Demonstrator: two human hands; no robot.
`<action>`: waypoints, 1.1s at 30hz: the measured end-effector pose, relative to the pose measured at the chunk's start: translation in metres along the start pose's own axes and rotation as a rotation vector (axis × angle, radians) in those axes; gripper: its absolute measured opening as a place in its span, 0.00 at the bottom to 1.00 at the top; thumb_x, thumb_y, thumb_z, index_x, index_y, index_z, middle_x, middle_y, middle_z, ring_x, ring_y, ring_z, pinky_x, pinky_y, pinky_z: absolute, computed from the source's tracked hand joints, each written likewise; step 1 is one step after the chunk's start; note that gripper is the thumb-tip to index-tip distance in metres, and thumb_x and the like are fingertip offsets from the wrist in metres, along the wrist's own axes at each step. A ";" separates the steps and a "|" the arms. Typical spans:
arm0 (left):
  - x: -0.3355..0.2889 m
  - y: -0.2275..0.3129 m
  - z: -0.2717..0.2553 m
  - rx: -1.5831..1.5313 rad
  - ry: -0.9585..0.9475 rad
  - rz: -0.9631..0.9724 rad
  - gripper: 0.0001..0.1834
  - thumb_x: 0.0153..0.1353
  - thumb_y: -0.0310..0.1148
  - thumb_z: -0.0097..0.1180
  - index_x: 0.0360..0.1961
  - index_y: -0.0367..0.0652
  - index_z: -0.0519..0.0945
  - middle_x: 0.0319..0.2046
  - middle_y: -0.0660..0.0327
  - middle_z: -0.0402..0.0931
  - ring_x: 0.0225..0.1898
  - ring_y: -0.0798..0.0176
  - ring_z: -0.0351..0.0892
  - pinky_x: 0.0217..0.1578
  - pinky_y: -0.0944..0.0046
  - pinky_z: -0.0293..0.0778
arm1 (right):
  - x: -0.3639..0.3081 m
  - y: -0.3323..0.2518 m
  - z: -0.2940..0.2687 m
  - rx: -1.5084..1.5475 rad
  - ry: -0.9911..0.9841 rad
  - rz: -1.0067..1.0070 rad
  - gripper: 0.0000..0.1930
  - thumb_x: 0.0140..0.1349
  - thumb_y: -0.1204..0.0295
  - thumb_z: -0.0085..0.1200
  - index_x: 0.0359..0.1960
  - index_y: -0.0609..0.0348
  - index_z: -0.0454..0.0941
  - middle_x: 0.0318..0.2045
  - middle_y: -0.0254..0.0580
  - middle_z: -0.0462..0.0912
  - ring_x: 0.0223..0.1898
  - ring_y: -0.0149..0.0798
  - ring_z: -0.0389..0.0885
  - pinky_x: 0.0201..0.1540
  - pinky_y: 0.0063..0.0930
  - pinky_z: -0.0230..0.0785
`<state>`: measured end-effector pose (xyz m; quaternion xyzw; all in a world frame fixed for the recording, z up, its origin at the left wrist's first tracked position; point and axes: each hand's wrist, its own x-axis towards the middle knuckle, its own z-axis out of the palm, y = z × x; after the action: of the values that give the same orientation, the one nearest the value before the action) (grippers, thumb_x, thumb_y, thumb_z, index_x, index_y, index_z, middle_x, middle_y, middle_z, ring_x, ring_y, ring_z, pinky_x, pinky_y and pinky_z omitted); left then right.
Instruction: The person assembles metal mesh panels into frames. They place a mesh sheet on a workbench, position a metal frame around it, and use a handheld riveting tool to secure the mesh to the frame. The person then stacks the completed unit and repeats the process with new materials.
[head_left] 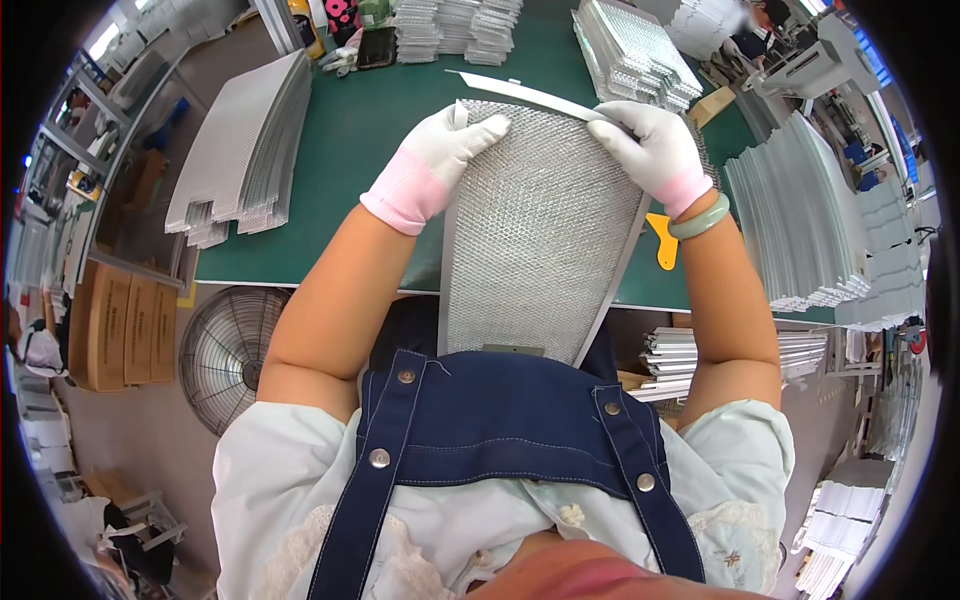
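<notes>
A silver metal mesh filter panel (540,220) leans from the table edge toward my body, with metal edging along its two long sides. My left hand (437,160), in a white glove with a pink cuff, is closed on the panel's far left corner, thumb on top. At the far right corner my gloved right hand (655,150) pinches the end of a thin white metal edge strip (525,93). The strip lies across the panel's far end, its left end apart from the mesh. Some of the right fingers are hidden under the strip and panel.
A green table (345,180) carries stacked mesh sheets (245,130) at left and more mesh stacks (460,30) at the back. Panels (795,215) stand in a row at right, near a yellow scraper (663,241). A floor fan (235,360) stands below left.
</notes>
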<state>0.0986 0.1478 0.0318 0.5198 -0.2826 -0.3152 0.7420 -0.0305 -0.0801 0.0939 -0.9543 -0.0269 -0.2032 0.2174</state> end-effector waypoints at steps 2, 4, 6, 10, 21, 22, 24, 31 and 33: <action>0.002 0.001 -0.001 0.019 -0.020 0.001 0.19 0.66 0.35 0.59 0.51 0.32 0.74 0.45 0.62 0.79 0.45 0.71 0.75 0.51 0.69 0.71 | -0.001 0.008 -0.003 0.117 -0.042 0.059 0.16 0.62 0.61 0.61 0.43 0.61 0.83 0.33 0.43 0.84 0.34 0.37 0.82 0.39 0.29 0.73; 0.002 0.003 0.001 0.009 -0.065 0.022 0.19 0.66 0.36 0.59 0.50 0.32 0.74 0.45 0.62 0.79 0.45 0.71 0.75 0.51 0.69 0.71 | 0.003 0.009 -0.005 0.147 -0.067 0.088 0.16 0.60 0.64 0.63 0.44 0.63 0.83 0.33 0.39 0.84 0.34 0.30 0.80 0.40 0.24 0.72; 0.002 0.005 0.002 0.033 -0.047 0.028 0.18 0.66 0.35 0.58 0.50 0.32 0.74 0.45 0.62 0.79 0.45 0.71 0.75 0.51 0.69 0.71 | 0.006 0.009 -0.012 0.366 -0.151 0.150 0.15 0.60 0.66 0.64 0.43 0.65 0.83 0.34 0.38 0.85 0.35 0.29 0.80 0.41 0.24 0.72; 0.005 -0.003 -0.002 0.103 -0.052 0.006 0.19 0.67 0.35 0.57 0.54 0.36 0.74 0.48 0.62 0.78 0.48 0.69 0.76 0.54 0.65 0.70 | 0.008 -0.001 -0.012 0.354 -0.182 0.249 0.15 0.60 0.68 0.64 0.44 0.66 0.84 0.36 0.37 0.85 0.38 0.28 0.80 0.44 0.23 0.73; 0.014 -0.008 0.000 0.391 0.376 0.375 0.27 0.60 0.35 0.65 0.56 0.31 0.73 0.46 0.54 0.79 0.47 0.66 0.79 0.50 0.66 0.74 | 0.001 0.001 -0.009 0.209 -0.109 0.226 0.18 0.61 0.63 0.62 0.46 0.66 0.83 0.37 0.42 0.87 0.40 0.31 0.83 0.47 0.24 0.73; 0.012 -0.004 0.003 0.515 0.410 0.444 0.29 0.59 0.36 0.66 0.57 0.31 0.73 0.46 0.53 0.80 0.47 0.65 0.80 0.50 0.66 0.75 | 0.000 0.000 -0.009 0.208 -0.091 0.221 0.17 0.62 0.64 0.62 0.46 0.66 0.83 0.36 0.42 0.87 0.38 0.30 0.82 0.45 0.24 0.73; 0.011 0.000 0.005 0.820 0.542 0.659 0.30 0.55 0.38 0.70 0.55 0.30 0.77 0.44 0.50 0.82 0.46 0.61 0.83 0.49 0.64 0.77 | -0.001 0.002 -0.009 0.235 -0.079 0.216 0.17 0.62 0.65 0.62 0.45 0.66 0.83 0.35 0.41 0.87 0.37 0.29 0.82 0.44 0.24 0.73; -0.004 0.005 0.026 1.086 0.641 0.738 0.23 0.54 0.40 0.69 0.45 0.32 0.82 0.36 0.49 0.83 0.39 0.51 0.84 0.43 0.60 0.78 | -0.010 -0.006 -0.008 0.268 -0.033 0.225 0.14 0.61 0.67 0.61 0.43 0.66 0.84 0.33 0.40 0.86 0.35 0.28 0.81 0.42 0.23 0.72; 0.000 -0.003 0.021 0.859 0.536 0.725 0.25 0.55 0.33 0.68 0.52 0.31 0.78 0.38 0.53 0.83 0.37 0.61 0.83 0.41 0.65 0.78 | -0.012 -0.007 -0.009 0.242 -0.012 0.220 0.14 0.61 0.67 0.62 0.42 0.66 0.84 0.33 0.40 0.86 0.34 0.28 0.81 0.42 0.23 0.72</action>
<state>0.0825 0.1347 0.0354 0.7038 -0.3466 0.2402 0.5717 -0.0458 -0.0770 0.1000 -0.9195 0.0521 -0.1677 0.3516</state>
